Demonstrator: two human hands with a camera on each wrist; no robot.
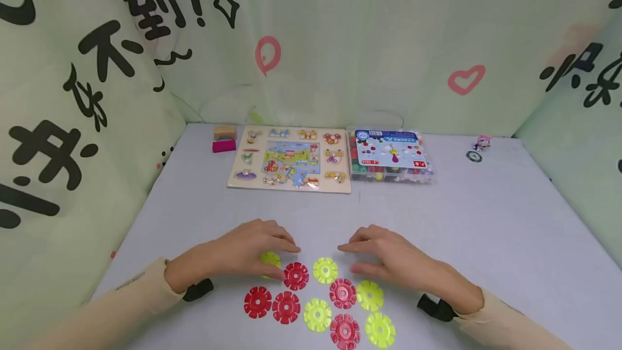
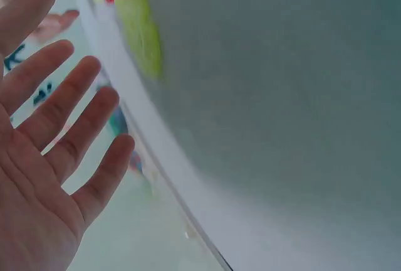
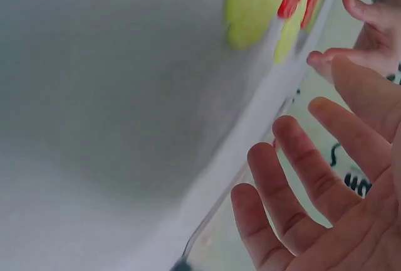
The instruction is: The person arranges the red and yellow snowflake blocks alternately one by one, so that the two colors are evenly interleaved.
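Note:
Several notched plastic discs lie flat on the table, some red (image 1: 257,302) and some yellow-green (image 1: 318,315). Over the far left of the group hovers my left hand (image 1: 257,247), its thumb near a red disc (image 1: 296,271) and its palm partly covering a yellow-green disc (image 1: 270,257). My right hand (image 1: 391,258) is held above the table at the far right of the discs, close to another yellow-green disc (image 1: 370,295). Both wrist views show spread, relaxed fingers with nothing in the left palm (image 2: 37,183) or the right palm (image 3: 351,233).
At the back stand a wooden picture puzzle board (image 1: 248,177) and a clear plastic box (image 1: 393,176) of colourful pieces. Left of the board are a tan block and a magenta block (image 1: 224,146). A small figurine (image 1: 483,142) and a round dark disc (image 1: 474,156) sit back right.

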